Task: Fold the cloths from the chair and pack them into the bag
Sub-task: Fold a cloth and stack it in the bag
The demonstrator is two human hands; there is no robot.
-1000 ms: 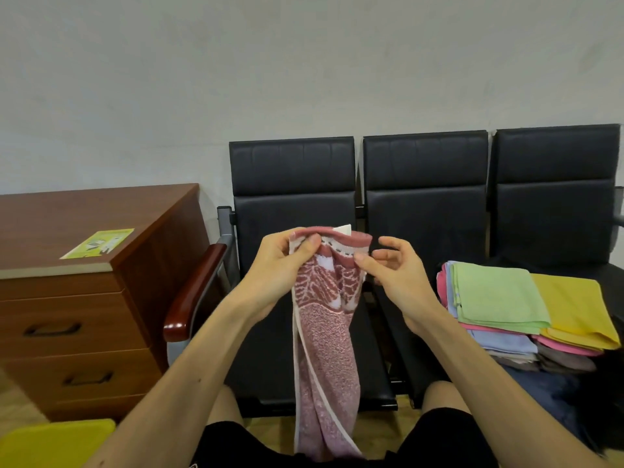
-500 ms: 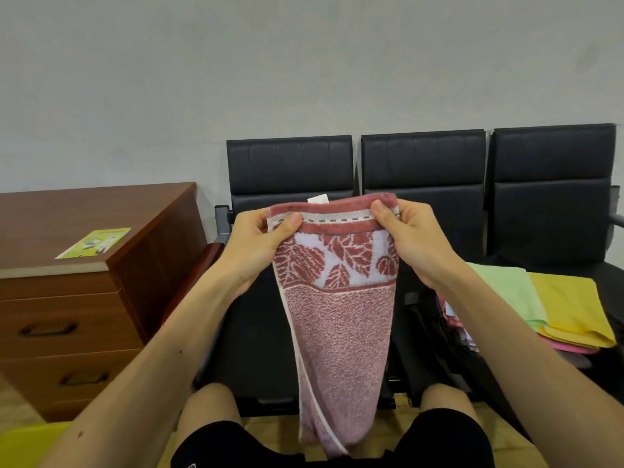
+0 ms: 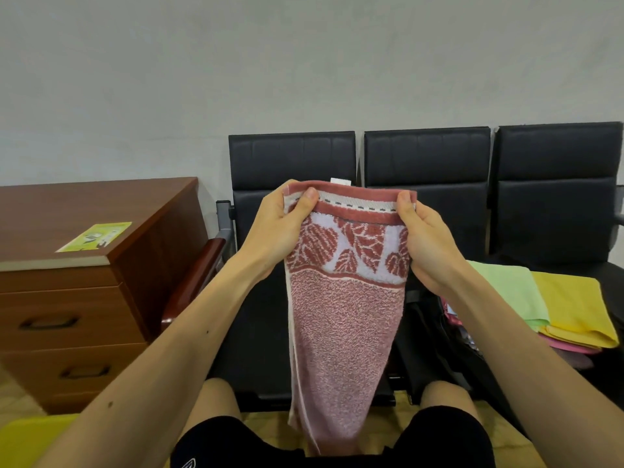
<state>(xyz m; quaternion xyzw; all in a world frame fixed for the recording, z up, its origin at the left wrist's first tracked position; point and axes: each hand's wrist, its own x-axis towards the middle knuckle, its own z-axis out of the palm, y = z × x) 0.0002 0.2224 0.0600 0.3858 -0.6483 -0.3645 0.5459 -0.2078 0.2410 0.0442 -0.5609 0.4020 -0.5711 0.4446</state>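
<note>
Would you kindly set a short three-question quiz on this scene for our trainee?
1. True or false: the left hand and right hand both pinch the top edge of the towel.
2. Which lies just left of the yellow cloth in the picture? A green cloth; B white cloth; C black cloth.
3. Fill in: the leaflet lies on the ____.
Key: 1 true; 2 A; 3 cabinet.

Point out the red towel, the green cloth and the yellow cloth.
red towel [image 3: 344,332], head view, plain lower half
green cloth [image 3: 516,285], head view, upper face
yellow cloth [image 3: 574,305], head view, upper face
</note>
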